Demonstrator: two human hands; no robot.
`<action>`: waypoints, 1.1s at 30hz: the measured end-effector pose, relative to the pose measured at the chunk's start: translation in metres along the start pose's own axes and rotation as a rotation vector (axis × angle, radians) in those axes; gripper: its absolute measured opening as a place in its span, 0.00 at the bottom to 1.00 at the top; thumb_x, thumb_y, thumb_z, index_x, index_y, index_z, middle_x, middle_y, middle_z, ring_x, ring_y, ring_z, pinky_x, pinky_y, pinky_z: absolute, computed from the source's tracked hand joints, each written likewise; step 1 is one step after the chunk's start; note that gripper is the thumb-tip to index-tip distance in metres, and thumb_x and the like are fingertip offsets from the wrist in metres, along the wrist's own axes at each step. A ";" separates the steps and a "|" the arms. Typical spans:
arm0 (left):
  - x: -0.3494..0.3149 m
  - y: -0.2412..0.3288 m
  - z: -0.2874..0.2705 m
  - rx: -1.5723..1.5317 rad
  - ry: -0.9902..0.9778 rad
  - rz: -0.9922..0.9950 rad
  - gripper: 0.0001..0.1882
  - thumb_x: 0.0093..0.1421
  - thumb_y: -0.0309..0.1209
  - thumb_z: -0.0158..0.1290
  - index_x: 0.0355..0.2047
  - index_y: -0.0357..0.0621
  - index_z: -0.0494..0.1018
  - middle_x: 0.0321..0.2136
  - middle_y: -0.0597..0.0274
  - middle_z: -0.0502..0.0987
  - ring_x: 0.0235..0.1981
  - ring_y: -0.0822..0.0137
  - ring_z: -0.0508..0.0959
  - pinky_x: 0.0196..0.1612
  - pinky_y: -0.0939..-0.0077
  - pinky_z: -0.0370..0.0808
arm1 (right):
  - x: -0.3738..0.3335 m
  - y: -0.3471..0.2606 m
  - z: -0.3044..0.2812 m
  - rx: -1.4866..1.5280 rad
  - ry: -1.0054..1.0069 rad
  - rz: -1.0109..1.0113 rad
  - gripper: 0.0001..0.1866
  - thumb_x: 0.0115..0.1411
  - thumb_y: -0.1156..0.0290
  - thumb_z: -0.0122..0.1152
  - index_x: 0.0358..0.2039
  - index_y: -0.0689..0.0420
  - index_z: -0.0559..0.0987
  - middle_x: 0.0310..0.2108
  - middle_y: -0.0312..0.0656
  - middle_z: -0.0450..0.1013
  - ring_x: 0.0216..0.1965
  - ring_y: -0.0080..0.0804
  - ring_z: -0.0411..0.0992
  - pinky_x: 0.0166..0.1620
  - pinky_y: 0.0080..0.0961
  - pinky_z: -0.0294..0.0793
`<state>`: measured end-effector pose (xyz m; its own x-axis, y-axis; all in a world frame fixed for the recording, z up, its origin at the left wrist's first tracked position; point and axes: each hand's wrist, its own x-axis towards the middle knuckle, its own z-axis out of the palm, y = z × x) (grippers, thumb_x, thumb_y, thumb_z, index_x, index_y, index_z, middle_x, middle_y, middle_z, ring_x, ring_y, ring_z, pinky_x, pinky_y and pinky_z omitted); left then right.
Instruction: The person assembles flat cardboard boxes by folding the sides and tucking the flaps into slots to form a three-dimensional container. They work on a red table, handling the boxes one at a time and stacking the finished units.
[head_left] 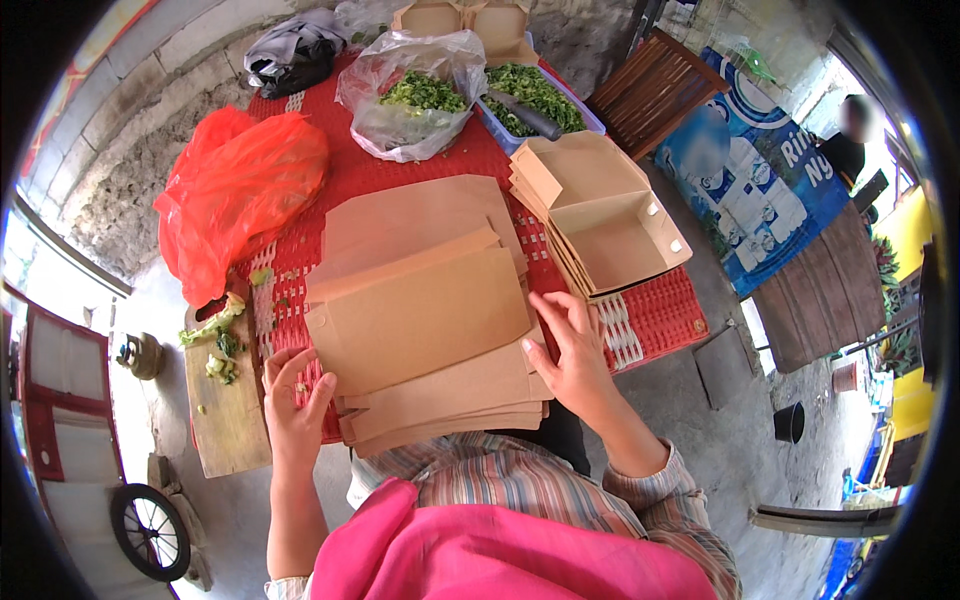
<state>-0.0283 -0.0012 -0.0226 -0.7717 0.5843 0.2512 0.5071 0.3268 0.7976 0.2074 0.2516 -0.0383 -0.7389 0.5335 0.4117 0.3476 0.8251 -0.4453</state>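
A stack of flat, brown cardboard food-box blanks (425, 325) lies in front of me on a red woven tabletop, its near edge close to my body. The top blank is tilted a little and shows fold lines. At its left edge is my left hand (293, 400), thumb and fingers apart around nothing. My right hand (572, 345) is at the stack's right edge, fingers spread, with the thumb close to the cardboard. Neither hand grips a blank. Right of the stack, folded open boxes (615, 240) are nested together, their lids up.
Chopped greens fill a clear plastic bag (365, 85) and a blue tub (590, 118), where a dark-handled knife (535, 118) rests. A red plastic bag (235, 190) lies left, above a wooden cutting board (225, 430) with vegetable scraps. A wooden chair (655, 90) stands beyond the table.
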 end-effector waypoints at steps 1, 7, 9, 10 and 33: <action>0.001 -0.001 0.001 -0.081 0.007 -0.021 0.17 0.58 0.29 0.60 0.47 0.36 0.75 0.48 0.52 0.73 0.50 0.56 0.71 0.59 0.60 0.65 | -0.001 0.000 0.002 0.040 -0.030 0.005 0.32 0.55 0.67 0.68 0.60 0.57 0.70 0.54 0.46 0.63 0.54 0.47 0.64 0.56 0.45 0.61; -0.013 -0.012 -0.006 -0.717 -0.060 0.228 0.06 0.57 0.28 0.60 0.30 0.43 0.73 0.32 0.53 0.82 0.39 0.56 0.82 0.68 0.50 0.56 | -0.006 0.015 -0.014 0.409 -0.086 -0.066 0.37 0.49 0.66 0.75 0.60 0.51 0.70 0.61 0.43 0.62 0.67 0.45 0.57 0.67 0.53 0.51; -0.024 -0.006 -0.009 -0.691 -0.056 0.252 0.16 0.61 0.36 0.59 0.22 0.48 0.65 0.23 0.53 0.81 0.34 0.54 0.84 0.69 0.39 0.53 | -0.008 0.014 -0.022 0.303 -0.149 -0.163 0.39 0.48 0.66 0.76 0.60 0.49 0.69 0.64 0.42 0.61 0.70 0.44 0.53 0.70 0.54 0.46; -0.028 -0.005 -0.011 -0.722 -0.092 0.296 0.16 0.62 0.35 0.59 0.21 0.48 0.65 0.22 0.53 0.80 0.34 0.54 0.84 0.69 0.39 0.53 | -0.008 0.011 -0.026 0.340 -0.190 -0.142 0.33 0.51 0.65 0.72 0.59 0.46 0.73 0.66 0.39 0.61 0.71 0.42 0.52 0.70 0.54 0.45; -0.005 0.017 0.020 -0.330 -0.058 -0.127 0.28 0.60 0.22 0.59 0.60 0.42 0.64 0.38 0.56 0.79 0.37 0.71 0.78 0.40 0.77 0.74 | 0.020 -0.008 0.003 0.757 -0.120 0.367 0.33 0.56 0.77 0.70 0.62 0.57 0.69 0.46 0.46 0.77 0.43 0.28 0.75 0.48 0.23 0.72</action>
<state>-0.0083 0.0156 -0.0214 -0.7924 0.5991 0.1150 0.2503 0.1474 0.9569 0.1881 0.2549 -0.0290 -0.7259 0.6844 0.0686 0.1291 0.2335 -0.9637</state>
